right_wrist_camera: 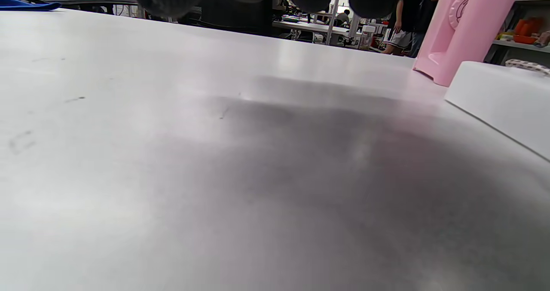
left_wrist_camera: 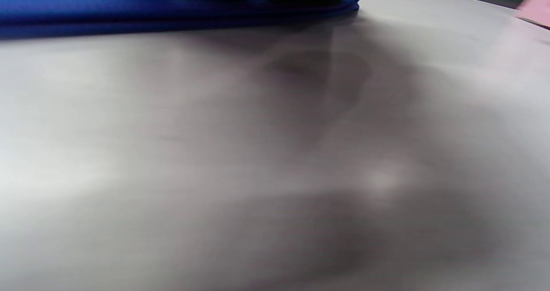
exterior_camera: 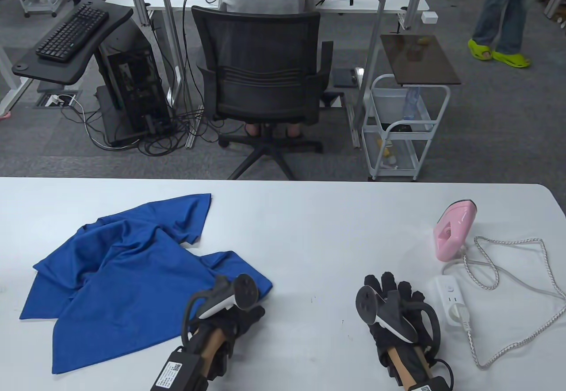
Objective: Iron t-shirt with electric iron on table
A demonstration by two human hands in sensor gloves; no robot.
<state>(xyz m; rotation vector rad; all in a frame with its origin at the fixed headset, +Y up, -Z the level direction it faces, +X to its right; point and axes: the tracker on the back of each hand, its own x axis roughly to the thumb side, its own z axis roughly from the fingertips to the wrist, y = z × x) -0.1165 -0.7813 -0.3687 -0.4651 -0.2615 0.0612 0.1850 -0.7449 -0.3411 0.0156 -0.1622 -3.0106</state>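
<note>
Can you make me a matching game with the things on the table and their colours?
Things:
1. t-shirt
2. iron
3. power strip
4. gloves, as on the right hand

Colours:
A. white
B. black
C. blue
D. pink

Pairs: 1-C, 2-D, 3-A, 4-B

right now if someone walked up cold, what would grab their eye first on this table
Most likely the crumpled blue t-shirt spread over the table's left half, vivid against the white table. Next, the pink iron standing on end at the far right, its braided cord looping to a white power strip. Between them, the left hand rests at the shirt's near corner and the right hand beside the strip.
</note>
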